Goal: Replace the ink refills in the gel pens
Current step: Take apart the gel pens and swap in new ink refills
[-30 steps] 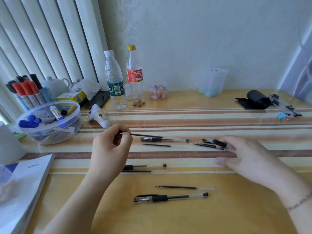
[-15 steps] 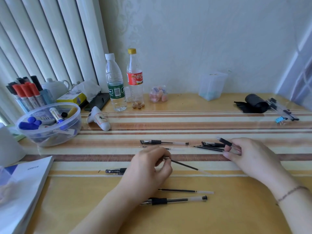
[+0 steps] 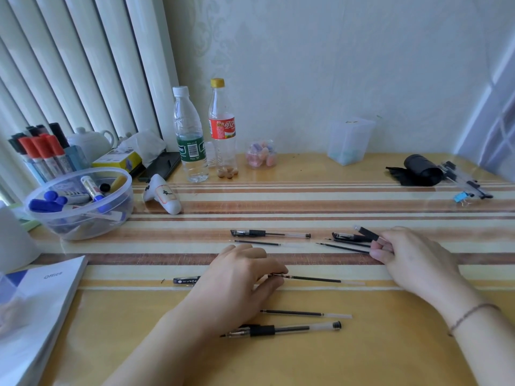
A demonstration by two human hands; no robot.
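Note:
My left hand [image 3: 237, 285] pinches the tip end of a thin black ink refill [image 3: 315, 279], which lies flat along the striped mat. My right hand [image 3: 412, 254] holds a gel pen barrel [image 3: 367, 233] with a black grip, tilted up to the left. Beside it lie a black pen cap [image 3: 347, 237] and another refill [image 3: 345, 248]. A whole gel pen [image 3: 270, 234] lies at mid table with a refill [image 3: 256, 242] just below it. Near me lie one more refill [image 3: 303, 313] and a gel pen [image 3: 281, 329]. A black pen part [image 3: 186, 280] pokes out left of my left hand.
A clear bowl of markers [image 3: 80, 204] and a marker rack [image 3: 41, 157] stand at the left, with a booklet [image 3: 36, 307] at the front left. Two bottles [image 3: 206, 135], a small jar [image 3: 260, 154] and a clear box [image 3: 348, 140] line the back. A black roll [image 3: 418, 169] lies far right.
My left hand has brought the refill from the far pen row down towards me and laid it on the mat. My right hand has lifted the pen barrel off the table.

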